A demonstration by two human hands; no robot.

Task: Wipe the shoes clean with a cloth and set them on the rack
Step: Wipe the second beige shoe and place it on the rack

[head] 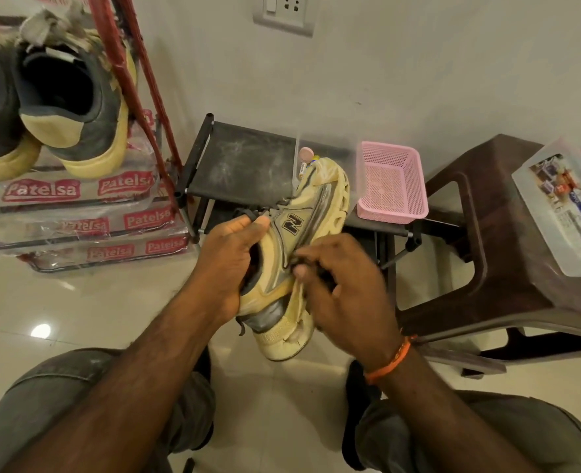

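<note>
Right now the yellow sneaker [296, 254] is hanging mid-frame, its long axis running from heel at lower centre to toe pointing up toward the black rack [244, 165]. The left hand [229, 264] is gripping its collar, while the right hand [347, 285] is pinching a yellowish cloth [299, 295] against its side, so the rack is lying just beyond the toe.

"Patelsa" is printed in red labels across the wrapped packs [77, 213] under the rack. The shoe [296, 240] bears a black "N" logo. The clear box [565, 206] reads "MULTI-BOX" on blue.
</note>
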